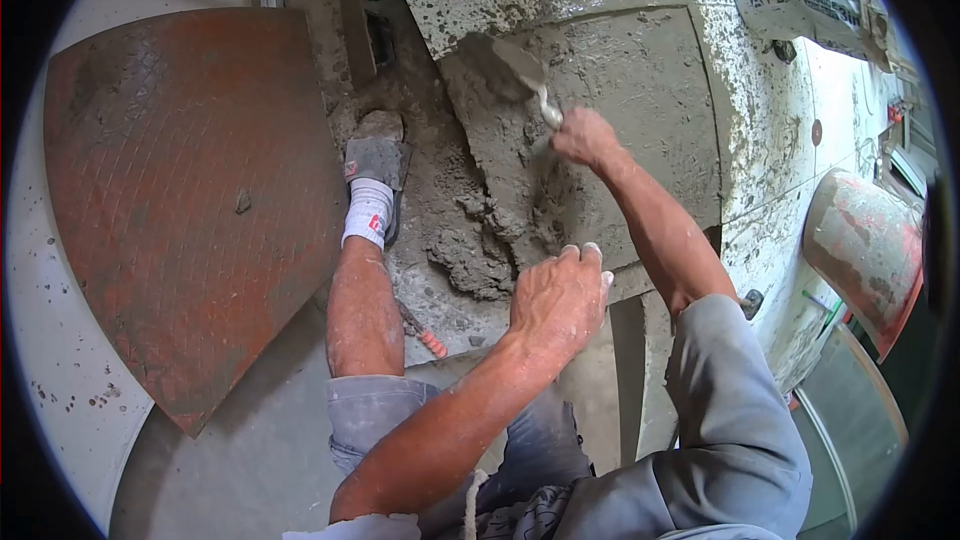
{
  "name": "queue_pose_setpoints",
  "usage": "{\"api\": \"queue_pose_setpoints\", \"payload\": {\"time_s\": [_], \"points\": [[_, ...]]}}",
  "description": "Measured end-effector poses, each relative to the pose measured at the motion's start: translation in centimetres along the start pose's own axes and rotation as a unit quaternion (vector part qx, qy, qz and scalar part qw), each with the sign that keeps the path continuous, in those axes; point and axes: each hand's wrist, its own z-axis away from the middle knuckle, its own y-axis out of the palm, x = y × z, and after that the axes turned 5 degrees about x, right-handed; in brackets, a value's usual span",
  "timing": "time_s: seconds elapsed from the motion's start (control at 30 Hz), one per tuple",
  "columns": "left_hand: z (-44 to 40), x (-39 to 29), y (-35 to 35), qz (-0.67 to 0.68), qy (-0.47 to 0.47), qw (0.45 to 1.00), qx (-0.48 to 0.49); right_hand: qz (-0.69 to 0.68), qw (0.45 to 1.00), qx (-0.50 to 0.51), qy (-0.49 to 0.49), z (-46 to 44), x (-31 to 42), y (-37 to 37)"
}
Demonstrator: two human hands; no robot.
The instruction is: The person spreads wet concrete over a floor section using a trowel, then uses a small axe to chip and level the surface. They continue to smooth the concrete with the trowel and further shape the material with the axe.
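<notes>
My right hand (585, 138) is closed around the handle of a trowel (515, 68). Its mortar-coated blade lies at the upper left part of a layer of wet grey mortar (640, 80), spread over a rectangular panel. Nearer to me, my left hand (562, 298) is held with curled fingers just above the panel's near edge; nothing shows in it, and its palm is hidden. Thick lumps of mortar (475, 255) sit along the panel's left edge, to the left of my left hand.
A reddish-brown, mortar-stained board (200, 200) lies to the left. My sandalled foot (378, 155) stands between it and the panel. At right are a printed bag (815, 5) and a dirty bucket (860, 240). A tool with an orange handle (432, 343) lies near my leg.
</notes>
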Motion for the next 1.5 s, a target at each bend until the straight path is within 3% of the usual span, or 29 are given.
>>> {"api": "queue_pose_setpoints", "payload": {"time_s": [0.03,0.27,0.33,0.37,0.43,0.47,0.53,0.6,0.67,0.73,0.77,0.83,0.87,0.9,0.93,0.97,1.0,1.03,1.1,1.17,1.2,1.23,1.27,1.33,1.4,1.47,1.5], "points": [[0.1,0.0,0.0,-0.001,0.000,1.000,0.002,-0.008,1.000,0.004,-0.030,1.3,-0.5,1.3],[0.5,-0.1,1.4,-0.059,0.041,0.996,0.044,0.045,0.995,0.090,-0.005,11.4,-7.7,7.4],[1.2,0.1,2.6,-0.070,0.051,0.995,0.058,0.014,0.998,0.016,0.052,12.4,-9.4,7.7],[1.6,0.2,3.2,-0.074,0.063,0.992,0.082,0.014,0.998,0.024,0.049,12.2,-9.8,8.0],[2.1,0.2,4.5,-0.075,0.071,0.989,0.105,-0.313,0.935,-0.056,0.159,11.0,-10.4,8.1],[2.2,0.2,5.3,-0.085,0.081,0.986,0.114,-0.314,0.934,-0.055,0.159,10.9,-10.8,10.1],[2.3,0.1,5.7,-0.098,0.094,0.983,0.127,-0.226,0.971,-0.046,0.055,11.7,-11.6,15.9],[2.3,-0.3,5.5,-0.091,0.083,0.987,0.104,-0.281,0.948,-0.035,0.143,14.4,-7.0,18.4],[1.9,-0.5,5.6,-0.087,0.078,0.989,0.093,-0.140,0.986,-0.079,0.043,16.9,-5.4,21.9],[1.4,-0.4,5.4,-0.089,0.071,0.990,0.081,-0.234,0.967,0.038,0.093,18.6,-4.7,23.9],[1.1,-0.4,5.3,-0.084,0.071,0.991,0.070,-0.235,0.967,0.032,0.094,19.0,-4.6,25.3],[1.2,-0.6,5.6,-0.078,0.076,0.992,0.066,-0.092,0.993,0.027,-0.071,20.9,-4.3,27.4],[1.1,-0.6,5.6,-0.079,0.077,0.991,0.076,-0.092,0.993,0.022,-0.067,21.8,-4.3,27.9],[1.0,-0.6,5.5,-0.081,0.074,0.990,0.084,-0.275,0.961,0.027,0.016,22.6,-4.1,27.9],[1.0,-0.6,5.4,-0.082,0.075,0.990,0.083,-0.449,0.888,0.033,0.096,22.9,-3.9,27.9],[0.9,-0.5,5.3,-0.087,0.069,0.990,0.083,-0.451,0.887,0.031,0.095,22.2,-3.8,27.8],[0.9,-0.2,5.1,-0.091,0.063,0.990,0.083,-0.299,0.953,-0.032,0.029,21.1,-4.1,27.6],[0.9,0.0,4.8,-0.090,0.061,0.990,0.084,-0.136,0.986,-0.093,-0.037,20.1,-4.4,26.8],[1.3,-0.1,4.6,-0.087,0.060,0.993,0.051,-0.195,0.972,-0.114,0.068,18.3,-6.2,22.9],[1.2,-0.2,4.5,-0.081,0.066,0.993,0.055,-0.183,0.974,-0.094,0.098,16.5,-8.0,16.9],[1.1,-0.2,4.3,-0.080,0.064,0.993,0.059,-0.288,0.921,-0.160,0.209,14.8,-8.7,15.1],[1.0,-0.3,4.4,-0.083,0.068,0.993,0.056,-0.315,0.911,-0.163,0.212,13.2,-10.7,14.1],[1.0,-0.3,4.5,-0.086,0.068,0.992,0.056,-0.473,0.843,-0.120,0.227,12.5,-10.8,11.7],[1.3,-0.3,4.6,-0.089,0.066,0.992,0.058,-0.595,0.756,-0.108,0.250,12.2,-9.5,8.7],[1.4,-0.3,4.2,-0.089,0.070,0.992,0.058,-0.608,0.743,-0.099,0.262,11.6,-7.8,10.7],[1.5,-0.3,3.5,-0.081,0.069,0.993,0.056,-0.517,0.817,-0.075,0.242,11.7,-5.2,14.6],[1.6,-0.4,3.3,-0.073,0.071,0.993,0.053,-0.331,0.921,-0.071,0.192,12.4,-3.7,17.3]]}}
